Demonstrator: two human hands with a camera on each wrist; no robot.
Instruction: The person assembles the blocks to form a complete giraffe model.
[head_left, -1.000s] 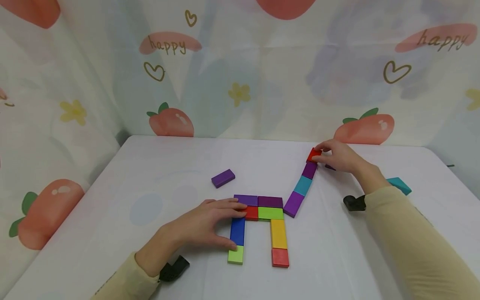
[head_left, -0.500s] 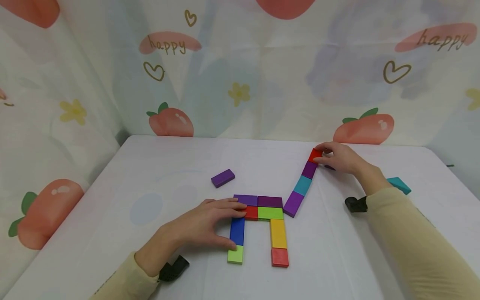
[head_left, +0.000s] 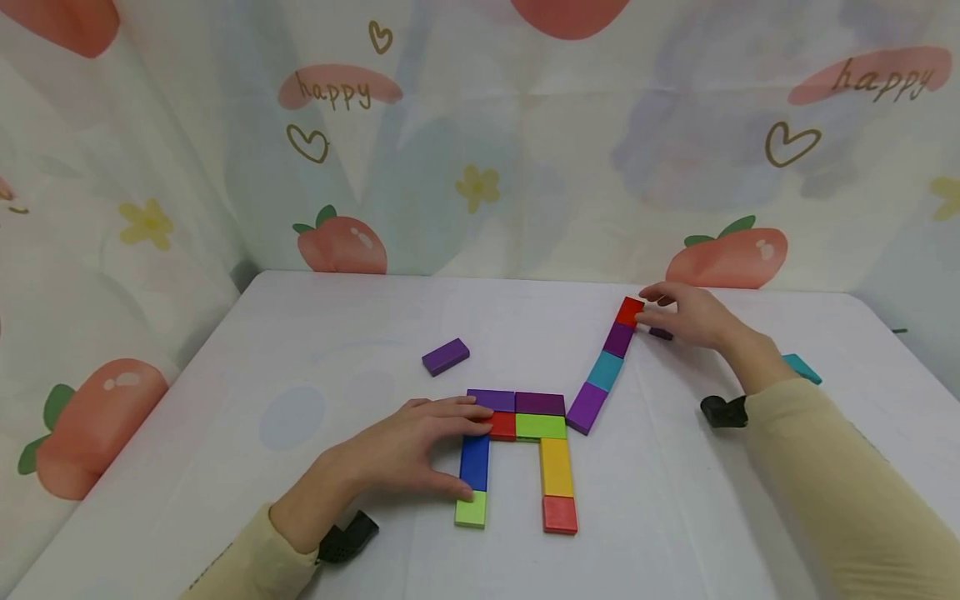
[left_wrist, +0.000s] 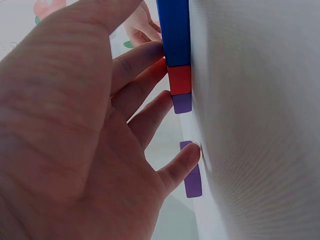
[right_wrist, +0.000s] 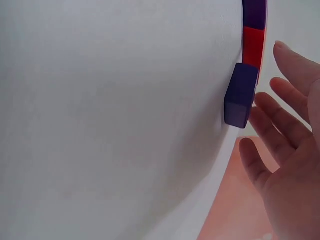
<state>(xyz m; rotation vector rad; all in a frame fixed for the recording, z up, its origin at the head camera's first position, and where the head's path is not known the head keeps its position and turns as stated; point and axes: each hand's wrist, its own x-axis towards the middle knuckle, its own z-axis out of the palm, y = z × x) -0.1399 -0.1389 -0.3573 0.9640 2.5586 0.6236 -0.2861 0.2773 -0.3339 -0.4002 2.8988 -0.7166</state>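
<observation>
My left hand (head_left: 405,446) rests with fairly straight fingers along the left side of a flat block figure, thumb on a lime block (head_left: 471,510), fingertips at a red block (head_left: 505,427). A blue block (head_left: 474,463) lies between them; the top row has two purple blocks, and a yellow block (head_left: 557,468) over a red one forms the right leg. From the upper right corner a slanting line runs away: purple, teal (head_left: 605,371), purple, then a red block (head_left: 629,311) at its end. My right hand (head_left: 693,315), fingers loosely extended, holds nothing beside that red block.
A loose dark purple block (right_wrist: 241,95) lies near the right hand, partly under it in the head view. Another purple block (head_left: 446,357) lies behind the figure. A teal block (head_left: 802,368) shows beyond the right sleeve. A printed curtain (head_left: 525,150) stands at the table's back.
My right hand has let go of the red block at the line's end and drawn slightly right. That block sits a touch straighter in line. The left hand has not moved.
</observation>
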